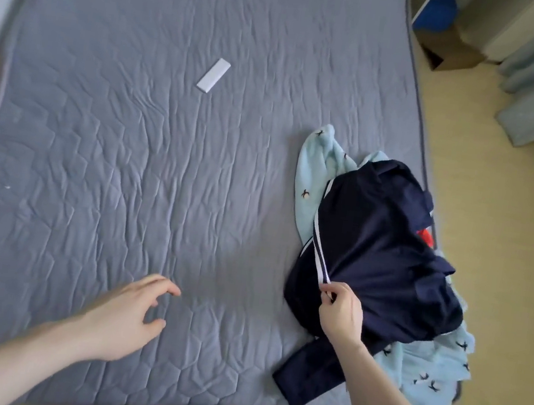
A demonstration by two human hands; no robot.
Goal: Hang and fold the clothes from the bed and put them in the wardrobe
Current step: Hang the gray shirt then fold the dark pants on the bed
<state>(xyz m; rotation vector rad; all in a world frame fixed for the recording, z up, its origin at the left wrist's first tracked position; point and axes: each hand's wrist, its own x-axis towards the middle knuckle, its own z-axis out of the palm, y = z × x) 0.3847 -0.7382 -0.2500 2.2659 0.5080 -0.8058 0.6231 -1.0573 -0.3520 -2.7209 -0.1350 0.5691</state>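
Head view: quilted grey bed [130,150], perhaps tiled floor [488,265].

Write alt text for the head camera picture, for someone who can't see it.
A right hand pinches the white-striped edge of a navy garment lying on pale blue clothing on a grey bed. The left hand hovers open nearby.

Soft even daylight, faint shadows, blurred bowed edges
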